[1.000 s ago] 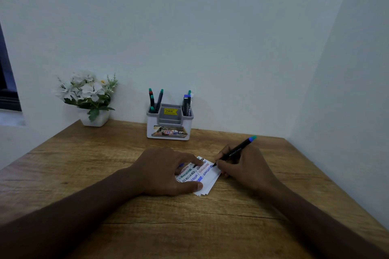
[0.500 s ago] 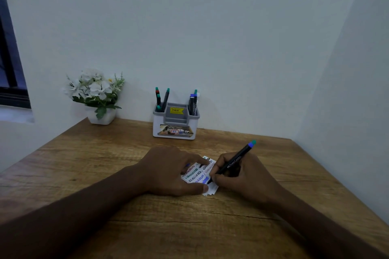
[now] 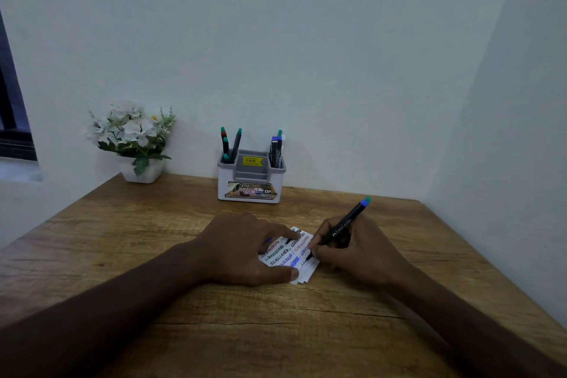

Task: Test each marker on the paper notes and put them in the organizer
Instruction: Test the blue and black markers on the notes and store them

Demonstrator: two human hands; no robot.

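Observation:
A small stack of white paper notes [image 3: 302, 267] covered in coloured scribbles lies in the middle of the wooden table [image 3: 214, 331]. My left hand [image 3: 245, 250] presses flat on the notes with index finger and thumb spread. My right hand [image 3: 356, 248] grips a black marker [image 3: 346, 225] with a blue-green end, its tip touching the lower right part of the notes. A white and grey organizer [image 3: 250, 181] stands at the back by the wall and holds several markers [image 3: 231, 144] on its left and right sides.
A white pot of white flowers [image 3: 135, 138] sits at the back left corner of the table. Walls close the table in behind and on the right. A dark window frame [image 3: 12, 120] is at the far left.
The marker tip has slid from the upper right edge of the notes down to their lower part. The left hand has stayed on the notes. The view has shifted slightly.

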